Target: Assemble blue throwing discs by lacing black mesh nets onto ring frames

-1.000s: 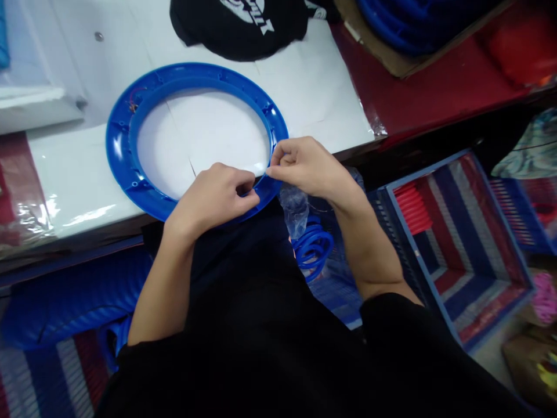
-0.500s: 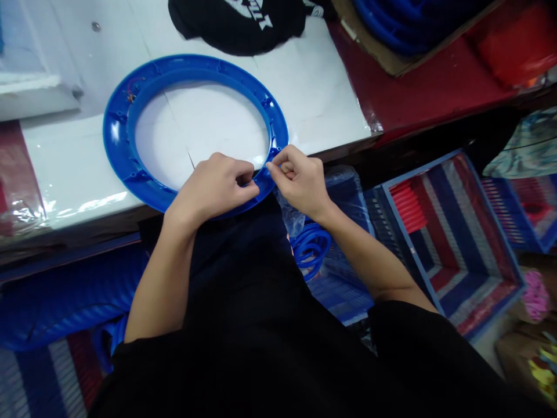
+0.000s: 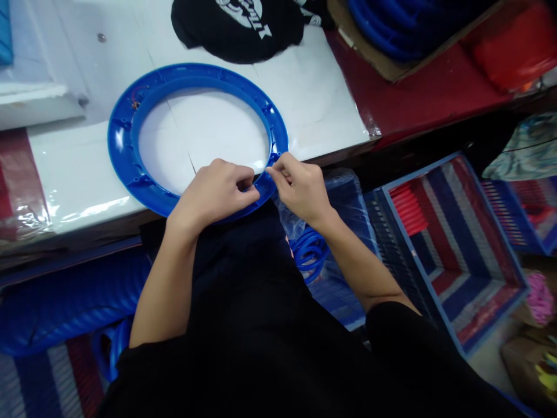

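A large blue plastic ring, its hollow ribbed side facing up, lies on the white-covered table and reaches over the near edge. Thin wires and a small part sit in its channel at the upper left. My left hand is closed at the near side of the ring, fingers curled down over the inner rim and fingertips hidden. At the ring's lower right, my right hand pinches with thumb and forefinger down at the channel. Whatever is between those fingertips is too small or hidden to make out.
Beyond the ring lies a black cloth item with white print. A cardboard box of blue rings stands at the back right. Below the table edge are a striped-lined crate, blue coils and a blue ribbed stack.
The view has shifted slightly, so the ring and table sit a little lower in the picture. Both hands keep nearly the same pose on the ring.
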Motion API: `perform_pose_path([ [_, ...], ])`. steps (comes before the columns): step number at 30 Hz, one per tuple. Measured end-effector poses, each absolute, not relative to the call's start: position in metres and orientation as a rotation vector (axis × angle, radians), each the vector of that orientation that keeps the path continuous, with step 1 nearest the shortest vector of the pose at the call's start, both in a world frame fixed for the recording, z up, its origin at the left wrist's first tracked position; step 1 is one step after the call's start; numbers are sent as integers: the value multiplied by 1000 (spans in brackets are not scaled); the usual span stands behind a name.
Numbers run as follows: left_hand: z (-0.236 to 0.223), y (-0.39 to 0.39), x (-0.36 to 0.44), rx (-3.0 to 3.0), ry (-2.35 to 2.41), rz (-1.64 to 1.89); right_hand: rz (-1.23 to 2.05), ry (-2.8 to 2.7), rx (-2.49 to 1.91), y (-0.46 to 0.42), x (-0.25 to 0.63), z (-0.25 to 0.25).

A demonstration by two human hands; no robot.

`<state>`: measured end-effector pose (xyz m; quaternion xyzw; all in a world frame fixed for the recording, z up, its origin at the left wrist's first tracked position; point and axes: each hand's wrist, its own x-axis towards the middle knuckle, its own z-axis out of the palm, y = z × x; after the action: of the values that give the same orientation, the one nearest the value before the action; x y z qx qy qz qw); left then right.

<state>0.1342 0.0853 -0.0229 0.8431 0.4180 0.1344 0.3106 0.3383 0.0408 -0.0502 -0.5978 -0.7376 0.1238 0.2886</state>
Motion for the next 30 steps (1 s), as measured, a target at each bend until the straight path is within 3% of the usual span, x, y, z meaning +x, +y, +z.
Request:
perform_pose_path([
  [4,-23,85,134,2217,1090,361,206,-1904,-1723,32,328,-48],
  [11,-22,87,135,2234,1082,336,500,-1878,-1762,39,328,-25],
  [20,-18,89,137,2241,1086,327,359,-2017,-1768,49,327,-14],
  [30,-19,88,137,2254,1101,337,206,-1802,-1859,32,315,-33],
])
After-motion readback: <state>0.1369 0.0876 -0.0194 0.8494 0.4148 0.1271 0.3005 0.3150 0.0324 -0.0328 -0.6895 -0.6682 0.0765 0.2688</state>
